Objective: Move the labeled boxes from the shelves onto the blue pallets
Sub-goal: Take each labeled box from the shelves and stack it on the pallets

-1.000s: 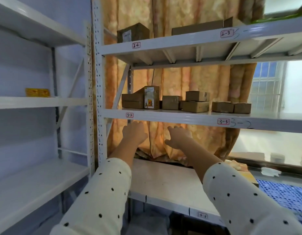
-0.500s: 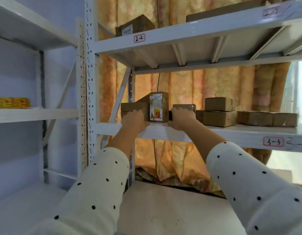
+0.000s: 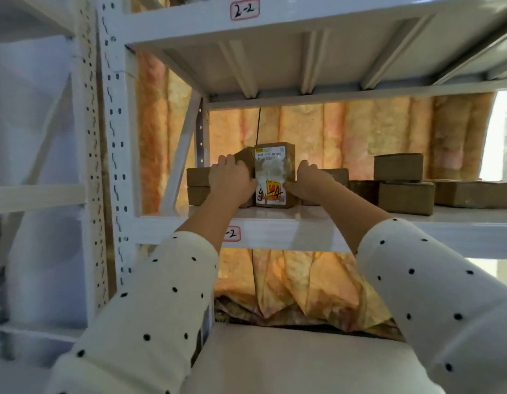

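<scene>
An upright cardboard box with a white and yellow label [image 3: 273,172] stands on the white shelf [image 3: 317,220] at chest height. My left hand [image 3: 232,179] grips its left side and my right hand [image 3: 310,180] grips its right side, thumbs on the front face. The box still touches the shelf. Flat brown boxes [image 3: 196,184] lie behind my left hand, partly hidden. More brown boxes [image 3: 405,196] sit to the right on the same shelf, one small box [image 3: 398,167] stacked on top.
The shelf above, marked 2-2 [image 3: 244,9], hangs low over the boxes. A white perforated upright [image 3: 115,123] stands to the left. An orange curtain [image 3: 360,129] hangs behind. A lower shelf board [image 3: 303,362] lies under my arms.
Both hands rose from below the shelf to the labeled box and closed on its two sides. The view moved closer and tilted up.
</scene>
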Tool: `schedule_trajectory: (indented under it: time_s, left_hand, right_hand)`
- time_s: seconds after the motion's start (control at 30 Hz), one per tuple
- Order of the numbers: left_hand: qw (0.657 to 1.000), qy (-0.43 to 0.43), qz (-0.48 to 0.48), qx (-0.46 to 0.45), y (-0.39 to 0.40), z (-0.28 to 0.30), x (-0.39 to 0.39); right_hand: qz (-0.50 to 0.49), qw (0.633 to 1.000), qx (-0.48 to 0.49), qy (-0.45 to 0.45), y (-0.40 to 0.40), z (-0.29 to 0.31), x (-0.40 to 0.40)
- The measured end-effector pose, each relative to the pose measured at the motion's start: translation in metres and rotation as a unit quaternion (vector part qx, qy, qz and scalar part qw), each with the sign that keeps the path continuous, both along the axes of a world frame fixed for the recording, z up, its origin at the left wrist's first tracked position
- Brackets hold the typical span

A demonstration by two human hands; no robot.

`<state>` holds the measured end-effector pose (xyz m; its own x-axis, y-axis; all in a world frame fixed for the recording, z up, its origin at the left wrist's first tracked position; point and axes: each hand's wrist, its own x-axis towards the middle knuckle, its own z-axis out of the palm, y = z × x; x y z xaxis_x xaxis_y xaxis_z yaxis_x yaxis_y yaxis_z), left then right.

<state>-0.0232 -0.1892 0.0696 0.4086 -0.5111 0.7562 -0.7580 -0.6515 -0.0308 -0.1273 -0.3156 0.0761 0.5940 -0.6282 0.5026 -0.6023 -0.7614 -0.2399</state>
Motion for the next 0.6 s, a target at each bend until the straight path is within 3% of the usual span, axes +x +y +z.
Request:
schedule_trajectory:
  time_s: [0.17, 0.3, 0.43, 0.6]
  left_hand:
    - [0.997, -0.004, -0.073, 0.009, -0.023, 0.011, 0.026]
    - [0.997, 0.042, -0.061, -0.006, -0.041, 0.015, 0.036]
    - [0.998, 0.041, -0.033, -0.017, -0.054, 0.013, 0.038]
    - [0.995, 0.042, -0.075, -0.052, -0.059, 0.012, 0.045]
  right_hand:
    - [0.012, 0.989, 0.111, -0.093, -0.011, 0.001, 0.028]
    - [0.026, 0.969, 0.186, -0.164, -0.02, -0.001, 0.041]
    - [0.04, 0.957, 0.221, -0.185, -0.022, 0.0, 0.044]
    - [0.071, 0.952, 0.228, -0.189, -0.028, 0.003, 0.039]
